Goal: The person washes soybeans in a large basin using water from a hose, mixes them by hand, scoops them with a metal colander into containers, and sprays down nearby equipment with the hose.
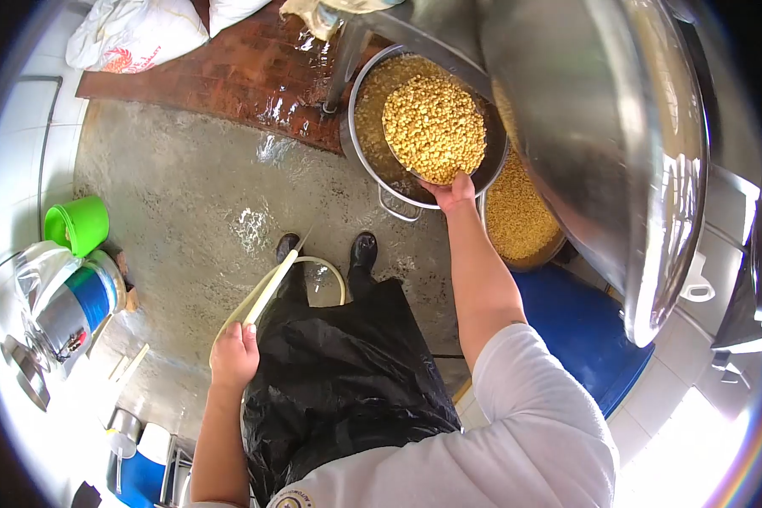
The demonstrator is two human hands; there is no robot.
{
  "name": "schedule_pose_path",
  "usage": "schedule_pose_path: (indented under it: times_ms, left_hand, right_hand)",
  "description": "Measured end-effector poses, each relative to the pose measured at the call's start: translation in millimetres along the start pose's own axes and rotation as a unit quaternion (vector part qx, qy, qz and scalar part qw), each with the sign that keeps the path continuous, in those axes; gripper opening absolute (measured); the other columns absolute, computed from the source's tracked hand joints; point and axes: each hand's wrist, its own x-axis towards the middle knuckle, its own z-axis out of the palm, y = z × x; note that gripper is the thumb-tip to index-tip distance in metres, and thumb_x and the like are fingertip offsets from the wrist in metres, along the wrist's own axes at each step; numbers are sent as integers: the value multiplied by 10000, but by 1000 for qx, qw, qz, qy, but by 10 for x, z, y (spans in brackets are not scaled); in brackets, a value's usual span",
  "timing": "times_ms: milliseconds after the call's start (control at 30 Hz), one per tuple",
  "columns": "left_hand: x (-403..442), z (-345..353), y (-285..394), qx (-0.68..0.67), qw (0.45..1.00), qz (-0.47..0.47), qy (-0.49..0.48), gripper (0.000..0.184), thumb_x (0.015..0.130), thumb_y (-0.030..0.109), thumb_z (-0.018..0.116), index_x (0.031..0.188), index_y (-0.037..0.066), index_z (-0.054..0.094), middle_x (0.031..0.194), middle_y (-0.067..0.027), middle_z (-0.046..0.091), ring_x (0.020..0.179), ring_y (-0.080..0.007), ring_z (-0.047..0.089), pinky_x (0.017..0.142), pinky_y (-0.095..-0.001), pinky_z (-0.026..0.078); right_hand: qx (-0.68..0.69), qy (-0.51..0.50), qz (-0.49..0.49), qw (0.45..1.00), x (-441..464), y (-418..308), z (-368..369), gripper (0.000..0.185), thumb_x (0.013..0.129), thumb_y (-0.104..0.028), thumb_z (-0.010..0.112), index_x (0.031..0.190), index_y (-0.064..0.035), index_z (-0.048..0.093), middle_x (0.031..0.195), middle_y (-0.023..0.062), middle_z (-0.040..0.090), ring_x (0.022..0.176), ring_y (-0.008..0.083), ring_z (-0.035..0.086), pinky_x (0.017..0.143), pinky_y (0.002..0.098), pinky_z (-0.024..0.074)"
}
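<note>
My left hand point(234, 354) is closed around a pale yellow hose point(271, 289). The hose tip points at the wet floor, with a thin streak of water at its end. My right hand point(452, 192) grips the near edge of a round bowl or strainer, mostly hidden under heaped yellow kernels point(436, 127) that look like corn. This load sits within the mouth of a large metal pot point(357, 144) of cloudy water. A second vessel of yellow kernels point(518, 213) stands to the right of the pot, partly covered by my forearm.
A large tilted metal drum point(584, 127) overhangs the right side, above a blue barrel point(567, 322). White sacks point(140, 35) rest on red brick flooring point(229, 80) at the back left. A green bucket point(85, 224) and several containers line the left wall. The concrete floor point(169, 195) is wet.
</note>
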Motion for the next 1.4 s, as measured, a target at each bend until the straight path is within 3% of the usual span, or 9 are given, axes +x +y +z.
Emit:
schedule_pose_path:
  times_ms: [167,200,333,500,700,867,1000,1133,1400]
  left_hand:
    - [-66,-189,42,-10,1000,21,21,351,1049,299,538,896,-12,595,820,-280,661,774,-508,643,690,-589,503]
    - [-85,-237,59,-7,999,25,24,351,1049,299,538,896,-12,595,820,-280,661,774,-508,643,690,-589,503]
    - [-217,-425,146,3,1000,-4,3,408,1064,324,501,879,-25,603,819,-299,659,802,-520,644,717,-596,506]
    - [-401,-795,231,32,997,-34,-67,480,1066,402,457,948,-28,635,968,-352,673,947,-553,647,822,-621,508]
    - [-532,-1053,318,83,982,102,-134,526,1068,450,432,955,-18,644,1008,-341,680,989,-537,646,868,-608,501]
    - [-514,-1209,499,114,973,150,-133,546,1072,461,426,970,-20,663,987,-336,680,970,-540,644,856,-591,507]
    - [-459,-1113,454,74,975,184,-97,568,1066,497,422,970,1,683,995,-319,684,997,-527,640,846,-602,496]
    - [-633,-1238,622,64,973,176,-137,532,1064,450,453,1002,-28,677,1007,-338,676,1012,-541,631,868,-608,484]
    - [-616,-1402,577,31,981,160,-101,527,1053,422,448,1117,-29,713,1070,-350,679,1067,-536,631,942,-583,489]
  right_hand:
    - [85,49,-25,995,-248,18,-117,429,1125,-298,364,1476,-82,482,1454,131,587,1259,358,628,970,598,589]
    - [98,-36,-69,992,-408,-28,-147,441,1123,-334,386,1470,-81,486,1446,119,594,1234,339,640,962,568,595]
    - [172,-87,-95,977,-720,18,-639,453,1118,-369,406,1463,-93,506,1448,109,602,1283,315,617,1005,554,557]
    - [169,53,-75,981,-2063,-252,-866,466,1116,-338,388,1500,-89,469,1491,122,570,1314,322,597,1050,592,513]
    - [205,137,-102,964,-3698,-548,-1700,450,1076,-175,337,1480,-48,489,1445,162,600,1273,336,623,1053,549,537]
    - [209,155,-136,956,-4890,-921,-2208,409,1029,-104,450,1417,-21,547,1327,162,676,1132,324,702,907,566,609]
    - [140,194,-167,956,-5611,-1489,-2088,420,1091,-235,365,1411,-41,556,1279,148,705,1093,317,720,872,538,623]
    - [103,188,-208,954,-5913,-2082,-1911,401,1083,-179,367,1417,-27,529,1323,163,668,1134,323,701,870,565,617]
    - [126,33,-287,949,-5669,-3083,-359,429,1099,-176,359,1491,-19,430,1432,219,569,1231,421,635,897,684,588]
